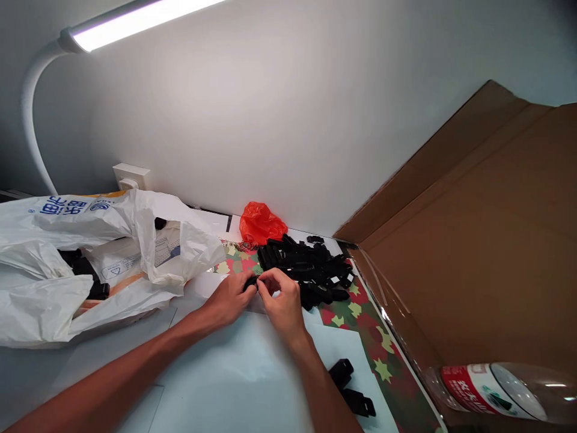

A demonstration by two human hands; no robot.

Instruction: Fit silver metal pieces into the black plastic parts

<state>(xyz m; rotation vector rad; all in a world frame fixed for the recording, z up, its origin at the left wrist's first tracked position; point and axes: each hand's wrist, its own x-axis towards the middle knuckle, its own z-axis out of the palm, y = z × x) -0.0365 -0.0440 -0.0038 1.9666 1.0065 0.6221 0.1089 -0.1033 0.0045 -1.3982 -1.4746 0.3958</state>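
My left hand (229, 296) grips a small black part (250, 282), whose kind I cannot make out. Thumb and fingertips of my right hand (282, 297) are pinched together at the part's right end; whatever they hold is too small to name. Just beyond the right hand lies a heap of black parts (300, 260), some with small white squares on them. Two more black pieces (358, 402) rest on the white sheet (243, 373) beside my right forearm.
A white plastic bag (112, 222) with packets and black items inside lies open at left. A red plastic bag (261, 224) sits against the wall. Above is a lit lamp (135, 27). A cardboard box (487, 222) borders the right table edge, with a large plastic bottle (491, 391) inside.
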